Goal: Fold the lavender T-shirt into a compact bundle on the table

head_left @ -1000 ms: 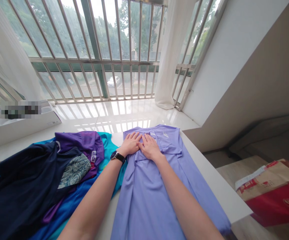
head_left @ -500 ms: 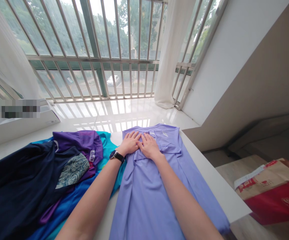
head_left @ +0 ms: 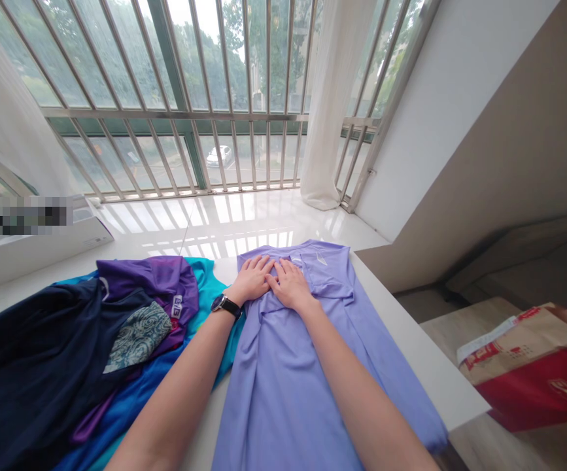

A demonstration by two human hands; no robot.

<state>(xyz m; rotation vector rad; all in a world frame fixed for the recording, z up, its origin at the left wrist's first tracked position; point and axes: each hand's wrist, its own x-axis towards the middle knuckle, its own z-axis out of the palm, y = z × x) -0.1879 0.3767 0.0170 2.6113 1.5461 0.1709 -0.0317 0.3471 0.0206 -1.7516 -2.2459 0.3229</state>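
A lavender long-sleeved shirt (head_left: 303, 386) lies spread over the white sill, its collar end toward the window and a small pale logo on its upper right. My left hand (head_left: 252, 280) rests flat on the upper part of the shirt, fingers stretched out, with a black watch (head_left: 226, 305) at the wrist. Right beside it, my right hand (head_left: 289, 284) is also laid flat on the fabric, its thumb touching the left hand. Neither hand grips the cloth. The shirt's lower end runs out of view.
To the left lies a loose heap of clothes: a navy garment (head_left: 42, 366) with a patterned patch, over a purple shirt (head_left: 150, 278) and blue ones. A white box (head_left: 42, 248) stands behind. Barred windows (head_left: 185, 118) close the back. A red-and-brown paper bag (head_left: 533, 366) sits lower right.
The view has shifted slightly. Both hands stay flat at the same place on the lavender shirt, and the clothes look unchanged.
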